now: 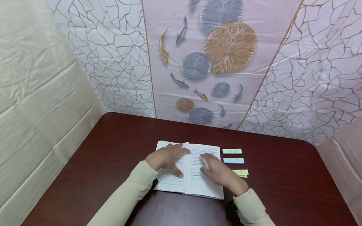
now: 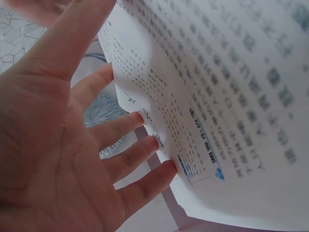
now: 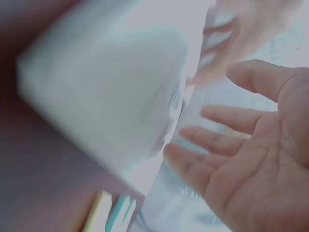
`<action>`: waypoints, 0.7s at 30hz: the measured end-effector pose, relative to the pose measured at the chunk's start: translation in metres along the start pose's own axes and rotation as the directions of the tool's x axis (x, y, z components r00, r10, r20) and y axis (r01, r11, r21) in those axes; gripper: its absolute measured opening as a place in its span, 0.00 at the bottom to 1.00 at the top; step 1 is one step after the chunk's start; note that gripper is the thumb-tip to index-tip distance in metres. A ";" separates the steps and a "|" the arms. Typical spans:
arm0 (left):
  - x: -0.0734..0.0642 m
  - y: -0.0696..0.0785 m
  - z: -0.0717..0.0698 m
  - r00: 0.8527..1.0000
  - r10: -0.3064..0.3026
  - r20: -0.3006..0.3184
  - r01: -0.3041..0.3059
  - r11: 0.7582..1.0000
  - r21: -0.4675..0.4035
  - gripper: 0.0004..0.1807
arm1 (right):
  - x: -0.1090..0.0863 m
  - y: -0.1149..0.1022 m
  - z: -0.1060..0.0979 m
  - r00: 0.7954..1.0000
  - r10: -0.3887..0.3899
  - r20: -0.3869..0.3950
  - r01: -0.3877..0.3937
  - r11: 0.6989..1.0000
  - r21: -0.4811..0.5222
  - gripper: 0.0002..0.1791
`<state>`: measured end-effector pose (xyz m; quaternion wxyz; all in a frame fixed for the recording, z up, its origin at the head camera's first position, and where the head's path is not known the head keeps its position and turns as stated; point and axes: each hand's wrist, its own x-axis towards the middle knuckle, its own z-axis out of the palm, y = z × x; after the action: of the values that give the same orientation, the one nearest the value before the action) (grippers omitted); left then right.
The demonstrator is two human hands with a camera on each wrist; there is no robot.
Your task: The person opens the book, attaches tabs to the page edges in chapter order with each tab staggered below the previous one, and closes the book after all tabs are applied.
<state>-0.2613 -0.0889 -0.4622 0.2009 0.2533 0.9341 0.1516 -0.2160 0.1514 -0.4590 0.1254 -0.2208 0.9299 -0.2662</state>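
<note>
An open book (image 1: 206, 188) with printed pages lies flat on the table. My left hand (image 1: 165, 158) is spread over its left page, and in the left wrist view the fingertips (image 2: 166, 166) touch the paper near the page's edge. Over the right page is my right hand (image 1: 221, 171), thumb apart and fingers loosely extended. Nothing is held in it in the right wrist view, where the book (image 3: 111, 92) looks blurred. Whether the right fingertips touch the page cannot be told.
Right of the book, on the dark red-brown table (image 1: 278, 177), lie a pale green paper strip (image 1: 232, 151), a light blue one (image 1: 233, 160) and a yellow one (image 1: 242, 172), the last partly behind my right hand. A patterned cloth (image 1: 201, 93) hangs at the back.
</note>
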 end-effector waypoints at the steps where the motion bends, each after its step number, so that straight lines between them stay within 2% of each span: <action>1: -0.001 0.001 0.000 1.000 -0.003 0.004 0.003 1.000 -0.005 0.54 | 0.004 0.004 -0.004 0.999 0.041 -0.007 -0.042 0.999 -0.026 0.33; 4: -0.004 0.003 0.002 1.000 -0.006 0.015 0.006 1.000 -0.004 0.55 | 0.017 0.017 -0.013 0.991 0.130 -0.008 -0.131 0.985 -0.109 0.42; 6: -0.005 0.003 0.004 1.000 0.000 0.022 0.000 1.000 0.002 0.55 | 0.024 0.025 -0.017 0.988 0.156 0.001 -0.153 0.973 -0.172 0.48; 9: -0.005 0.000 0.009 0.999 0.008 0.031 -0.008 1.000 0.002 0.59 | 0.034 0.034 -0.020 0.989 0.149 0.015 -0.140 0.955 -0.261 0.53; 11: -0.006 -0.001 0.013 0.999 0.008 0.045 -0.008 1.000 -0.007 0.62 | 0.037 0.037 -0.019 0.990 0.138 0.024 -0.125 0.948 -0.293 0.53; 14: -0.009 -0.003 0.018 0.998 0.000 0.056 0.001 1.000 -0.013 0.66 | 0.039 0.039 -0.016 0.991 0.132 0.018 -0.121 0.951 -0.284 0.51; 21: -0.013 -0.006 0.019 0.999 0.005 0.049 -0.004 1.000 -0.022 0.66 | 0.040 0.034 -0.011 0.993 0.117 -0.031 -0.121 0.951 -0.284 0.47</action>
<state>-0.2448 -0.0971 -0.4774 0.2263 0.2568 0.9265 0.1562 -0.2667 0.1628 -0.4729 0.1017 -0.1782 0.9710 -0.1228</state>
